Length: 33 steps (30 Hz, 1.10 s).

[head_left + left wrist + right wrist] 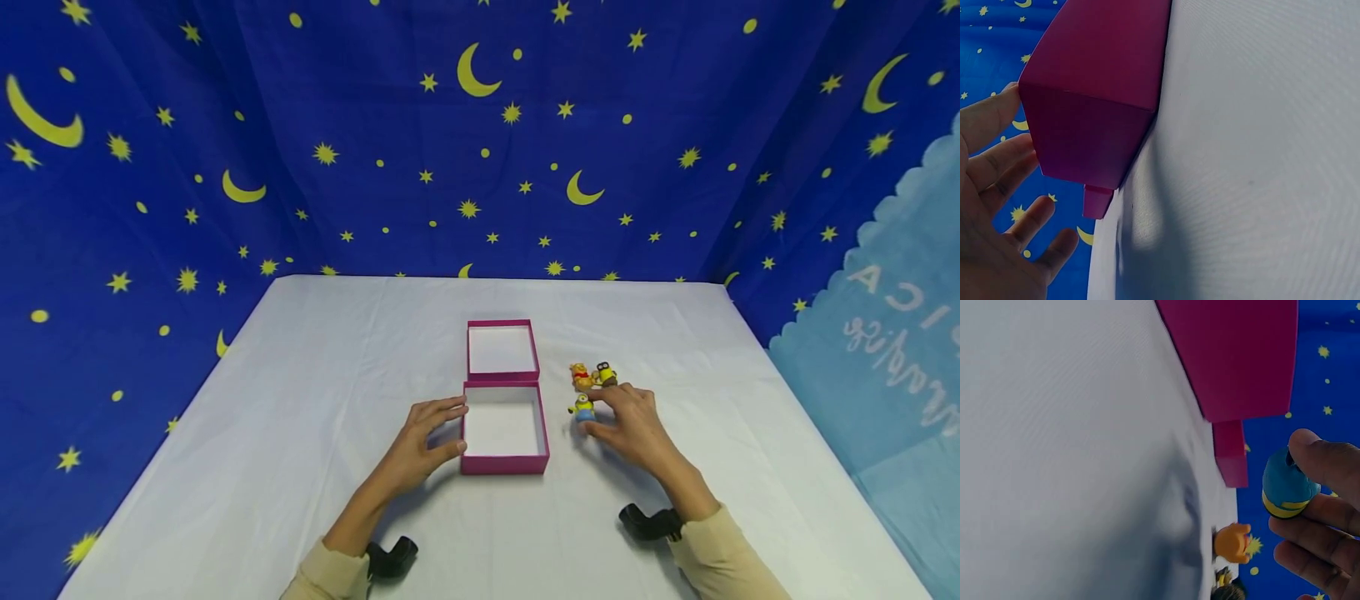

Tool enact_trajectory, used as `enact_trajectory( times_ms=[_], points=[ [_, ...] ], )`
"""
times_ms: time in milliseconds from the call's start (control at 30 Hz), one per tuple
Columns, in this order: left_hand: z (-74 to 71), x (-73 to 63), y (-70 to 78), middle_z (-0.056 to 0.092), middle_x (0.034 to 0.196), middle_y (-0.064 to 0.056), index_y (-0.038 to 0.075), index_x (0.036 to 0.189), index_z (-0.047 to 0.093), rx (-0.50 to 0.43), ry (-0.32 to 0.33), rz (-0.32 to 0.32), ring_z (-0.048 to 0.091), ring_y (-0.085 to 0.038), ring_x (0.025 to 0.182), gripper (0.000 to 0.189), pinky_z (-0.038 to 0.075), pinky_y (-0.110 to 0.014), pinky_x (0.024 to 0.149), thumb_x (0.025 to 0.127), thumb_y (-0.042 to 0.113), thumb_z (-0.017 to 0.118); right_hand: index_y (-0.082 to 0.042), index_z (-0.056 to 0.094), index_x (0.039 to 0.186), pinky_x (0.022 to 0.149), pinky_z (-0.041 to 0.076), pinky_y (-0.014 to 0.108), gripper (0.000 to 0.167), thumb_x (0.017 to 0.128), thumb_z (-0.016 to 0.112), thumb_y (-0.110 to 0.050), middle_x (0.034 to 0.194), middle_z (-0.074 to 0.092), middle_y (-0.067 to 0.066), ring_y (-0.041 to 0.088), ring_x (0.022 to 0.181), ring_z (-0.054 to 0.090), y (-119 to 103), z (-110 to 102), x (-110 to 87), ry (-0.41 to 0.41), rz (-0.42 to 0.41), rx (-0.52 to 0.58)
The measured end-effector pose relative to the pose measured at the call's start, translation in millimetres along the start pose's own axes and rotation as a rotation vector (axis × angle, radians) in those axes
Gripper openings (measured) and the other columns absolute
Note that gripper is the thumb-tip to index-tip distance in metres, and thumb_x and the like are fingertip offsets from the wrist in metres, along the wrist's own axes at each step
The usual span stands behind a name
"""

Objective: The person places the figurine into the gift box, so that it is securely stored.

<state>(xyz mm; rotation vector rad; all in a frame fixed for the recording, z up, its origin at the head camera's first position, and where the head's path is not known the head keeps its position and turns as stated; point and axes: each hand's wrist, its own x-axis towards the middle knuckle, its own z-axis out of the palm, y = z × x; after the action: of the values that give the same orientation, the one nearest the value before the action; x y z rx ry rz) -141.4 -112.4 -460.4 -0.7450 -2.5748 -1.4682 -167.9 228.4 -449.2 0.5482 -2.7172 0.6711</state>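
My right hand (632, 423) pinches a small minion figurine (582, 408) with a yellow top and blue bottom, to the right of the pink box. In the right wrist view the figurine (1288, 484) sits between thumb and fingers, its blue part showing, raised off the white cloth. The pink box (504, 464) stands uncovered on the table, white inside, with nothing in it. My left hand (417, 442) touches the box's left rim with thumb and fingertips, its fingers extended; the left wrist view shows these fingers (1000, 159) along the box edge.
Behind the box lies its pink lid (502, 350), inner side up. A Winnie the Pooh figurine (581, 377) and another minion figurine (604, 374) stand just beyond my right hand. White cloth (360, 350) covers the table; a blue star-and-moon curtain (405, 117) hangs behind.
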Motion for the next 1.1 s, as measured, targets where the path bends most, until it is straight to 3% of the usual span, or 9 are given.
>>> enact_trajectory(
  times_ms=[533,800,1100],
  points=[
    [-1.0,-0.4,2.2,0.049,0.141,-0.005,0.007,0.126,0.058,-0.064,-0.003,-0.029,0.037,-0.026,0.127,0.046,0.035,-0.041,0.102,0.083,0.016,0.071,-0.009,0.065,0.116,0.093,0.027,0.044,0.049,0.073,0.081,-0.026,0.111,0.067,0.008,0.027,0.109,0.053,-35.3,-4.4,9.4,-0.034,0.038,0.109],
    [-0.9,-0.2,-0.8,0.048,0.142,-0.001,0.008,0.127,0.058,-0.055,-0.015,-0.045,0.037,-0.023,0.128,0.046,0.035,-0.043,0.103,0.084,0.02,0.07,-0.012,0.065,0.118,0.105,0.024,0.054,0.049,0.074,0.079,-0.029,0.117,0.065,0.009,0.033,0.118,0.053,-44.5,-1.2,11.4,-0.049,0.042,0.141],
    [0.6,0.2,-2.1,0.049,0.141,-0.004,0.007,0.127,0.057,-0.066,-0.009,-0.005,0.039,-0.025,0.127,0.045,0.036,-0.037,0.102,0.085,0.017,0.069,-0.013,0.065,0.116,0.107,0.019,0.06,0.046,0.075,0.079,-0.029,0.115,0.067,0.007,0.032,0.118,0.054,-53.8,2.3,14.1,-0.056,0.027,0.176]
  ],
)
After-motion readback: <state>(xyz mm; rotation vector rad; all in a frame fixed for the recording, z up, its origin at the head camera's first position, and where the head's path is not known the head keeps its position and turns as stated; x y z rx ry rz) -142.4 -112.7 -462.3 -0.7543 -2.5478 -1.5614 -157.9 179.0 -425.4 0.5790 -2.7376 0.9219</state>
